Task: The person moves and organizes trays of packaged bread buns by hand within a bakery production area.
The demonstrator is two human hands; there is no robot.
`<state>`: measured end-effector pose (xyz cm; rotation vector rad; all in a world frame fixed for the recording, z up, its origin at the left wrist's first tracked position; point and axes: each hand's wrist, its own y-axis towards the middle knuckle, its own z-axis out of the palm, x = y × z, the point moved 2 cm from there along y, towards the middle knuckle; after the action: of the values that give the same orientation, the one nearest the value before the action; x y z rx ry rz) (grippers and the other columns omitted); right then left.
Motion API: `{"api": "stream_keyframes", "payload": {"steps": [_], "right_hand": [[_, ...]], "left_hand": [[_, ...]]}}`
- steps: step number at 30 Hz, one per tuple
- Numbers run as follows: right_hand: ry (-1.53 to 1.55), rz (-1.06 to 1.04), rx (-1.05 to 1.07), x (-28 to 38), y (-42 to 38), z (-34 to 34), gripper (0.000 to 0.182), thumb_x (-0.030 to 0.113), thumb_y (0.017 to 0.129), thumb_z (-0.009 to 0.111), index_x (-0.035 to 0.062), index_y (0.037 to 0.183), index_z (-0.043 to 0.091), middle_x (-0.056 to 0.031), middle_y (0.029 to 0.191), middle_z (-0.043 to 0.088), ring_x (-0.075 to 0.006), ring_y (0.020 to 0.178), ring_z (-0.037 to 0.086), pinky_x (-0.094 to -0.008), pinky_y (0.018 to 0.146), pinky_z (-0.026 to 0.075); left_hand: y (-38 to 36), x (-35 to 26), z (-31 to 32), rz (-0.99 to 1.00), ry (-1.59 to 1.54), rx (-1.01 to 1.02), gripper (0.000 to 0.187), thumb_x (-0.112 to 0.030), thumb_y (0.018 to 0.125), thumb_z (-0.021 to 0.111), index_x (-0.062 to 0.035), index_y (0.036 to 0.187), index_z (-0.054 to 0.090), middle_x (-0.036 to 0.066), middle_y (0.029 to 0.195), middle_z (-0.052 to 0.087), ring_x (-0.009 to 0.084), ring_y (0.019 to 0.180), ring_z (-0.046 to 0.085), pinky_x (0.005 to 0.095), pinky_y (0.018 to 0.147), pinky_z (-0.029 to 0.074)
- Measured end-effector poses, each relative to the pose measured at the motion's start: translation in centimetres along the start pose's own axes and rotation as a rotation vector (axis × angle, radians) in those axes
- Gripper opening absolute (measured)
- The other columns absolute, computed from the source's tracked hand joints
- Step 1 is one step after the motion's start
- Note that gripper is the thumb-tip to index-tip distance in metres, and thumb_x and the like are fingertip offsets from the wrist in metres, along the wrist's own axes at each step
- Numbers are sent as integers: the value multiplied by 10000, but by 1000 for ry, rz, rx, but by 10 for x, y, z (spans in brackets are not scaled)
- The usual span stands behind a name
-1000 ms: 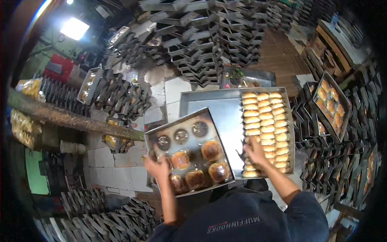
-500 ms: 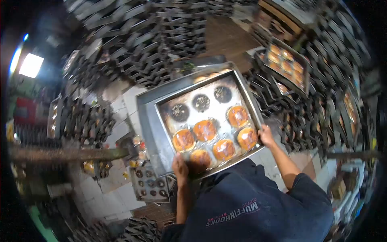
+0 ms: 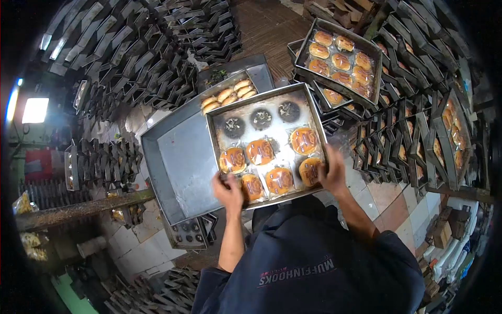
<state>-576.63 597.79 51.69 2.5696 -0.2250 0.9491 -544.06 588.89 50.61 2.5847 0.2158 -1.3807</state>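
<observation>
A square metal baking tray [image 3: 269, 124] is in front of me, holding several glazed, shiny-topped buns [image 3: 260, 152] in its near part. Three dark round spots [image 3: 261, 119] with pale flecks line its far side. At the tray's near left corner my left hand [image 3: 228, 192] is closed over the rim, its thumb beside a bun. My right hand [image 3: 333, 171], slightly blurred, is at the right rim with fingers spread, close to the near right bun [image 3: 310, 171]. Beneath and to the left of the baking tray is a larger grey metal tray [image 3: 180, 157].
Several elongated buns [image 3: 226, 96] sit beyond the baking tray. A tray of glazed buns [image 3: 340, 62] rests on other trays at the far right. Stacked metal trays [image 3: 408, 141] surround me. A wooden beam [image 3: 83, 210] runs along the left. A tray with dark rounds [image 3: 187, 234] is on the floor.
Both hands have shifted from beneath the baking tray's near edge up over its side rims. The baking tray has turned slightly and more of the large grey tray shows.
</observation>
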Motion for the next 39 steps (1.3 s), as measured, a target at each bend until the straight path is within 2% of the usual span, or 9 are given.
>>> {"api": "stream_keyframes", "payload": {"steps": [4, 6, 9, 16, 18, 23, 25, 33, 39], "right_hand": [[-94, 130, 174, -3, 26, 63, 739, 148, 732, 654, -47, 1356, 309, -342, 1266, 383, -478, 1155, 420, -470, 981, 370], [-360, 224, 165, -9, 35, 73, 770, 165, 729, 665, -48, 1364, 286, -365, 1295, 335, -485, 1167, 408, -456, 976, 379], [184, 305, 236, 7, 46, 44, 813, 214, 712, 690, -58, 1365, 288, -404, 1290, 351, -517, 1207, 382, -480, 1003, 359], [-100, 265, 191, -9, -44, 47, 853, 278, 664, 753, -96, 1297, 321, -342, 1177, 451, -452, 1091, 494, -449, 915, 432], [-65, 653, 254, 0, -27, 39, 798, 303, 636, 787, -79, 1219, 399, -290, 1058, 560, -419, 1008, 565, -441, 874, 463], [23, 541, 298, -17, -29, 65, 624, 257, 654, 811, -40, 1096, 486, -227, 1022, 622, -349, 984, 617, -387, 858, 482], [186, 525, 264, -17, -30, 67, 570, 243, 704, 794, -31, 1109, 500, -190, 1035, 631, -298, 963, 625, -363, 837, 488], [607, 685, 7, 26, -28, 26, 476, 303, 830, 707, 3, 1165, 553, -95, 1062, 648, -190, 927, 629, -311, 822, 492], [1163, 948, 201, 84, -46, 61, 475, 307, 921, 576, -4, 1266, 480, -92, 1239, 543, -159, 1158, 490, -310, 995, 372]], "left_hand": [[-13, -26, 86, 80, 148, 256, 630, -322, 879, 590, 35, 1347, 365, 294, 1300, 447, 384, 1230, 438, 437, 1045, 310], [6, -38, 103, 154, -41, 399, 623, -307, 864, 593, 40, 1333, 375, 312, 1274, 437, 421, 1205, 418, 463, 1030, 306], [30, -47, 71, 271, 422, 108, 615, -291, 842, 588, 45, 1315, 384, 323, 1220, 442, 460, 1128, 425, 494, 977, 337], [40, -10, 68, -101, 699, 294, 950, -419, 785, 637, 108, 1399, 138, 400, 1309, 357, 510, 1185, 408, 511, 1005, 332], [47, -10, 67, -146, 427, 324, 1028, -448, 752, 669, 124, 1399, 111, 378, 1210, 473, 463, 1129, 487, 486, 1004, 343], [71, 10, 78, -156, 439, 557, 1013, -624, 600, 720, 138, 1212, 453, 384, 1156, 503, 456, 1166, 467, 476, 1002, 356], [79, 36, 97, -214, 359, 500, 1108, -630, 597, 741, 154, 1270, 341, 410, 1223, 425, 484, 1191, 428, 473, 996, 377], [74, 25, 54, -20, -203, 267, 709, -173, 718, 776, 57, 1248, 365, 233, 1052, 610, 300, 959, 618, 367, 838, 492], [-34, 33, 50, -236, -772, 775, 503, -233, 870, 501, 76, 1259, 416, 178, 1146, 519, 251, 1033, 518, 352, 895, 422]]}}
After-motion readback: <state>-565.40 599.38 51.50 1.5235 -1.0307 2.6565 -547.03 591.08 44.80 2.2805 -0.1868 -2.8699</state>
